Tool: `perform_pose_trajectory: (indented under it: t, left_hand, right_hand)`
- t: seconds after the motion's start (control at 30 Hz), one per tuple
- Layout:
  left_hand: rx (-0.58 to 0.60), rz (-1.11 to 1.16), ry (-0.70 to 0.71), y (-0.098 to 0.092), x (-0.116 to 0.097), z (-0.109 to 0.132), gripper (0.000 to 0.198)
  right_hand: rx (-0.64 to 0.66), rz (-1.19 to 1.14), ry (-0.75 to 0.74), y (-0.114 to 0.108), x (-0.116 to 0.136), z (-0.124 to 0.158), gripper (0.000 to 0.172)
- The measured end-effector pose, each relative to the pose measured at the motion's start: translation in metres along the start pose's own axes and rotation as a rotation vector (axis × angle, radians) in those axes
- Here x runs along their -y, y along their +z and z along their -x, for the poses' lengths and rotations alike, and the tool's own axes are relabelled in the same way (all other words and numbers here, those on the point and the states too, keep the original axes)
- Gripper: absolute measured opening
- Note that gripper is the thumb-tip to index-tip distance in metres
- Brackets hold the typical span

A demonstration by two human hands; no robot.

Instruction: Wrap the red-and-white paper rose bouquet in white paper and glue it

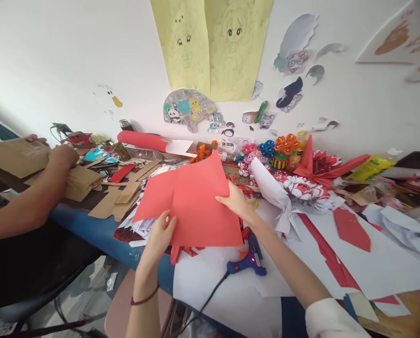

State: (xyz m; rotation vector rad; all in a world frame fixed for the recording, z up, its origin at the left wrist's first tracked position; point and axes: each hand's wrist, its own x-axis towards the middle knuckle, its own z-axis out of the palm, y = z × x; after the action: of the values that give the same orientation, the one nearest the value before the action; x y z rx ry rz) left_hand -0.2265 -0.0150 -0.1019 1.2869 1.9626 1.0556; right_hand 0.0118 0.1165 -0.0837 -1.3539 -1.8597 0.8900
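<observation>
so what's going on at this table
A person's left hand pinches a large creased red paper sheet at its lower left, while the right hand grips its right edge. A blue glue gun with a lit red light lies on white paper just below. At the left, another person's hands are busy with brown cardboard.

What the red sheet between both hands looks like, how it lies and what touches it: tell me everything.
The red sheet looks like thin, plain paper, matte and without visible print. A crease runs down left of its middle, and the part left of it bends at a different angle. It is held up, tilted, over the cluttered table. The left grip holds its near edge by the crease; the right grip holds its right edge, thumb on the visible face. Whether its underside touches anything is hidden.
</observation>
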Motion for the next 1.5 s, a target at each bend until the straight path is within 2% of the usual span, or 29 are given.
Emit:
perform_pose_trajectory:
  t: [0.07, 0.17, 0.23, 0.3, 0.37, 0.47, 0.57, 0.73, 0.8, 0.9, 1.03, 1.13, 1.27, 1.4, 1.5]
  left_hand:
    - [0.056, -0.091, 0.011, -0.008, 0.0, 0.0, 0.046]
    - [-0.06, -0.372, 0.074, -0.011, -0.01, 0.008, 0.043]
    - [-0.126, -0.514, 0.121, -0.004, -0.021, 0.021, 0.046]
    - [-0.176, -0.544, 0.17, 0.007, -0.029, 0.035, 0.049]
    - [-0.184, -0.488, 0.252, 0.019, -0.033, 0.049, 0.052]
    - [-0.09, -0.334, 0.324, 0.028, -0.034, 0.062, 0.051]
    - [-0.025, -0.237, 0.268, 0.027, -0.035, 0.063, 0.047]
    - [-0.151, -0.197, 0.189, 0.035, -0.038, 0.046, 0.034]
    - [-0.163, -0.132, 0.154, 0.044, -0.036, 0.039, 0.038]
    - [-0.16, -0.051, 0.104, 0.055, -0.029, 0.033, 0.055]
    - [-0.076, 0.169, 0.058, 0.057, -0.022, 0.032, 0.061]
    - [-0.012, 0.384, 0.074, 0.052, -0.023, 0.033, 0.05]
    - [0.09, 0.598, 0.052, 0.051, -0.03, 0.038, 0.042]
    - [0.01, 0.649, 0.038, 0.056, -0.038, 0.043, 0.036]
    - [-0.033, 0.633, 0.069, 0.061, -0.045, 0.048, 0.032]
  right_hand:
    - [0.014, 0.054, 0.023, -0.005, 0.001, 0.001, 0.045]
    - [0.024, 0.021, 0.008, -0.007, 0.004, 0.008, 0.039]
    - [0.007, -0.023, -0.038, -0.004, 0.006, 0.014, 0.048]
    - [-0.015, -0.007, -0.094, 0.0, 0.007, 0.019, 0.058]
    - [-0.03, 0.058, -0.125, 0.005, 0.008, 0.024, 0.062]
    - [-0.026, 0.061, -0.151, 0.013, 0.011, 0.03, 0.056]
    - [-0.027, -0.031, -0.165, 0.019, 0.014, 0.035, 0.047]
    - [-0.039, -0.085, -0.125, 0.027, 0.017, 0.039, 0.046]
    - [-0.055, -0.11, -0.12, 0.028, 0.016, 0.04, 0.049]
    - [-0.076, -0.169, -0.121, 0.029, 0.014, 0.043, 0.05]
    - [-0.103, -0.272, -0.17, 0.025, 0.008, 0.047, 0.049]
    - [-0.122, -0.393, -0.158, 0.02, 0.006, 0.05, 0.048]
    - [-0.059, -0.638, -0.105, 0.011, 0.01, 0.058, 0.051]
    - [0.0, -0.812, -0.022, 0.007, 0.008, 0.071, 0.06]
    - [0.022, -0.822, 0.042, 0.006, 0.001, 0.083, 0.068]
